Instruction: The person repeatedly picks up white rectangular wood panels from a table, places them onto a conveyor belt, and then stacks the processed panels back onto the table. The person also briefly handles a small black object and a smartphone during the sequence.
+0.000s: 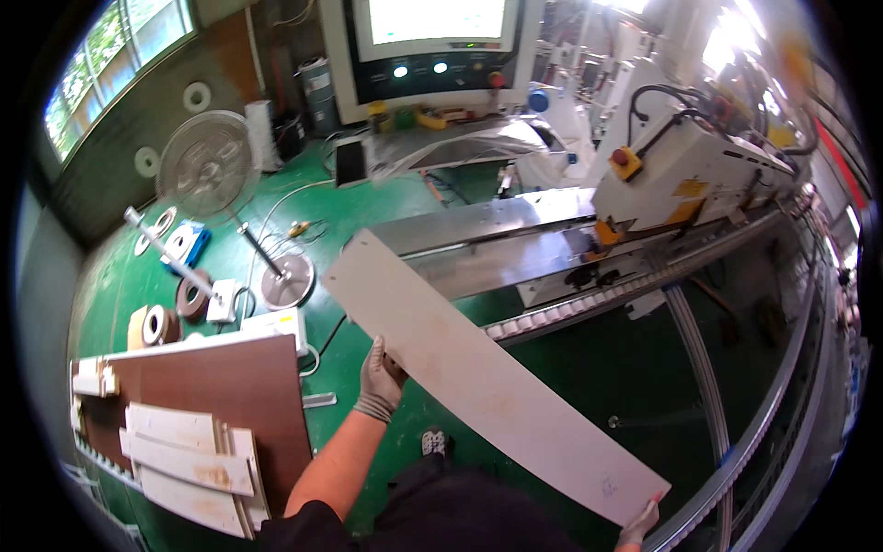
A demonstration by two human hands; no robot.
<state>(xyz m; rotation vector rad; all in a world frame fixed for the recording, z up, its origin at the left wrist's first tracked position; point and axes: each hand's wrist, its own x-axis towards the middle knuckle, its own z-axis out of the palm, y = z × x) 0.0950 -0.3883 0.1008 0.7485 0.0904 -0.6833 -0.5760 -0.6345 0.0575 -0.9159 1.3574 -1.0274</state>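
Note:
A long pale panel (487,386) with faint brown stains slants across the middle, its far left end higher in view than its near right end. My left hand (379,379), in a light glove, grips its near edge towards the left end, with the fingers hidden beneath. At the right end my right hand (639,524), also gloved, holds the corner, partly cut off by the lower rim. Beyond the panel lies the metal bed (506,262) of a white machine (690,184), with a roller strip (543,320) along its near side.
A brown table (212,368) at left bears a pile of pale boards (189,460). Behind it are a standing fan (210,164) and rolls of edge tape (161,325) on the green floor. A control screen (437,23) stands at the back. Curved metal rails (763,414) run along the right.

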